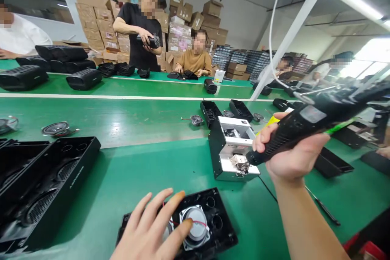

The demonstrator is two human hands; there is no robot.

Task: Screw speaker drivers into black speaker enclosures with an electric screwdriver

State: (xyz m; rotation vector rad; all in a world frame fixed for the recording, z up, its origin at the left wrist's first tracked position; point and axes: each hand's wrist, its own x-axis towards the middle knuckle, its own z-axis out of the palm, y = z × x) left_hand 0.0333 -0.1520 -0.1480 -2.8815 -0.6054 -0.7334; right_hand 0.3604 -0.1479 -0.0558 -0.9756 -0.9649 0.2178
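Observation:
My right hand (289, 156) is closed round a black electric screwdriver (307, 124) that hangs on a white cable. Its tip rests at the outlet of a black and white screw feeder box (227, 156). My left hand (154, 229) lies with fingers spread on a black plastic speaker housing (213, 221). One finger presses on the silver speaker driver (196, 227) set in it, beside a thin red wire.
A large black speaker shell (45, 189) lies at the left on the green conveyor table (134, 122). Loose drivers (56, 128) and small black housings (210, 111) sit farther out. Several people work across the belt in front of stacked cardboard boxes (97, 16).

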